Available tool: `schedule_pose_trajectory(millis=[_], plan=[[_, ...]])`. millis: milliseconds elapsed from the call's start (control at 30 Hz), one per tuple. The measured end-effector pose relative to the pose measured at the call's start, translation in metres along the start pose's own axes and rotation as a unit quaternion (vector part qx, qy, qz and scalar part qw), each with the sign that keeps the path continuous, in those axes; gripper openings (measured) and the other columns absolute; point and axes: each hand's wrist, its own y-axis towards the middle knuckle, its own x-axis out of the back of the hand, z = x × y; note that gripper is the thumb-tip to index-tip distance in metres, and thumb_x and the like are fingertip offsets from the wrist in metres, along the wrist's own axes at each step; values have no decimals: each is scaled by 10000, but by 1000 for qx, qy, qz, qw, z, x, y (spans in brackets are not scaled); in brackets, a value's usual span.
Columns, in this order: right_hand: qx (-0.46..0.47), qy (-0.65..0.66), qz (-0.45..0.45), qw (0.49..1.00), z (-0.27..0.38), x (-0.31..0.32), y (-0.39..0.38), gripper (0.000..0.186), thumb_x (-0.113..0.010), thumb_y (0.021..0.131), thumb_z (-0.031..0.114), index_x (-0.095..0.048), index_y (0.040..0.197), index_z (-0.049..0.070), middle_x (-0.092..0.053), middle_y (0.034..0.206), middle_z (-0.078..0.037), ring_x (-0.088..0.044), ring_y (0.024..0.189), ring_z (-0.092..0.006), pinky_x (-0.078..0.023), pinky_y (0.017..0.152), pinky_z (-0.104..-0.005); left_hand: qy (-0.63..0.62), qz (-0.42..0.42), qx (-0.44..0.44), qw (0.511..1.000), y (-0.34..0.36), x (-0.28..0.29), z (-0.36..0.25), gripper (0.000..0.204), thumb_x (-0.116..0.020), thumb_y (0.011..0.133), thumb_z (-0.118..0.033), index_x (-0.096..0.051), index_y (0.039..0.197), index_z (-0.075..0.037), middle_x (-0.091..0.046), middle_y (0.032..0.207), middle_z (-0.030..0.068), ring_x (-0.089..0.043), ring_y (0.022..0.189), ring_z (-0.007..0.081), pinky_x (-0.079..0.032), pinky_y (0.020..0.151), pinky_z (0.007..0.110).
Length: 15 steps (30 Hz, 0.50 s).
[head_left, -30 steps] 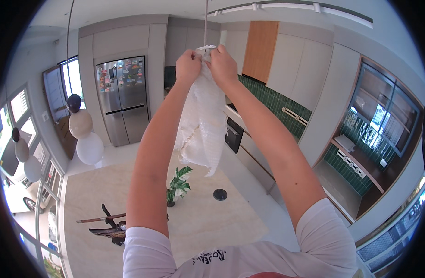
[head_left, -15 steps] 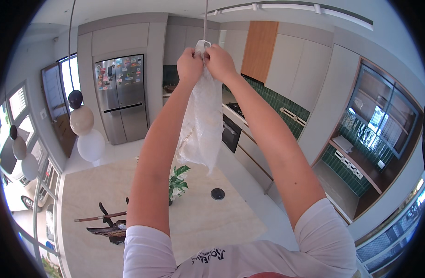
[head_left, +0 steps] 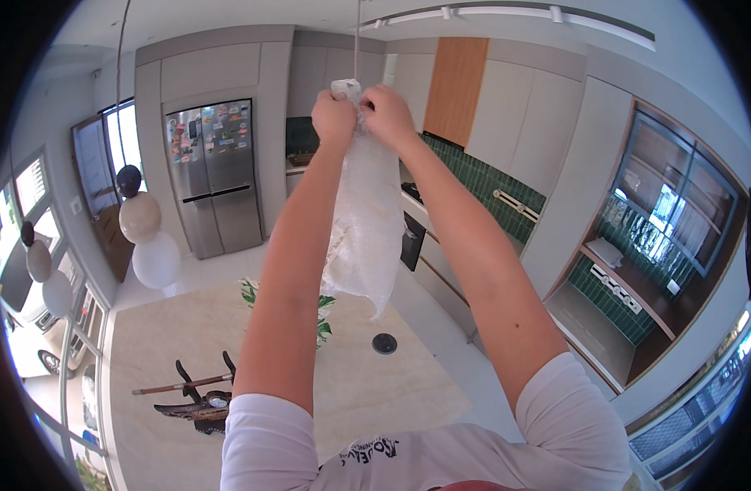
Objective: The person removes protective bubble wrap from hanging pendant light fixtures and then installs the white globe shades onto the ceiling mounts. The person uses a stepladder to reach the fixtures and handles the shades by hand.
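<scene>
Both arms reach up in front of me. My left hand (head_left: 333, 119) and my right hand (head_left: 385, 114) are fisted side by side on the top of a white, crinkled plastic wrap (head_left: 366, 237) that hangs down between my forearms. The wrap covers something on a thin cord (head_left: 357, 37) running up to the ceiling. What is inside the wrap is hidden.
Below lies a large beige countertop (head_left: 187, 344) with a dark sculpture on a stand (head_left: 197, 401), a green plant (head_left: 318, 315) and a round black socket (head_left: 384, 344). Round pendant lamps (head_left: 146, 237) hang at the left. A steel fridge (head_left: 212, 176) and green-tiled kitchen counter (head_left: 482, 184) stand beyond.
The view has shifted slightly; both hands stay clamped on the top of the wrap, which hangs a little straighter now.
</scene>
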Motion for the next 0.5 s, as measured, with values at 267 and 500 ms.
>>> schedule_pose_trajectory(millis=[267, 500], plan=[[-69, 53, -31, 996, -5, 8, -14, 100, -619, 715, 100, -584, 764, 21, -561, 792, -120, -553, 731, -274, -438, 669, -348, -101, 91, 62, 989, 22, -15, 21, 283, -516, 805, -229, -585, 914, 22, -609, 876, 209, -585, 845, 360, -447, 743, 409], [-70, 64, -10, 995, -10, -5, -7, 121, -613, 739, 123, -604, 802, 20, -574, 779, -107, -576, 698, -222, -448, 651, -320, -36, 126, 82, 988, 34, 11, 33, 276, -510, 829, -238, -579, 951, 0, -612, 917, 164, -592, 863, 298, -449, 742, 371]])
